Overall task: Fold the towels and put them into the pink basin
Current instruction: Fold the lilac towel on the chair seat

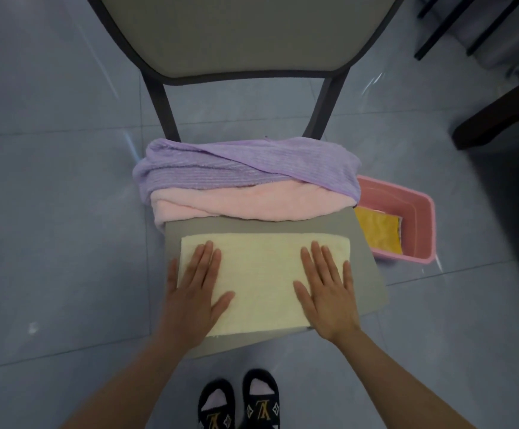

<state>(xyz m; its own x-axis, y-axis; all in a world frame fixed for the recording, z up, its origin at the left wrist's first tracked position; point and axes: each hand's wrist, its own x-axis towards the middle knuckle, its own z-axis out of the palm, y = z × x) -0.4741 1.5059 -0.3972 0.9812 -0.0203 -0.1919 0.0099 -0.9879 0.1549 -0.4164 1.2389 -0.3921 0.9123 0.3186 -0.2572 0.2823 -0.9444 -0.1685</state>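
A pale yellow towel (261,280) lies flat in a folded rectangle on the grey chair seat (363,243). My left hand (194,286) rests palm down on its left end, fingers spread. My right hand (329,289) presses flat on its right end the same way. Behind the yellow towel, at the back of the seat, a purple towel (221,168) lies crumpled on top of a pink towel (252,202). The pink basin (419,218) stands on the floor to the right of the chair, with a folded orange-yellow towel (378,230) inside it.
The chair's backrest (242,32) rises at the far side. Grey tiled floor (50,212) surrounds the chair. Dark furniture legs (499,119) stand at the upper right. My feet in black sandals (239,400) are below the seat's front edge.
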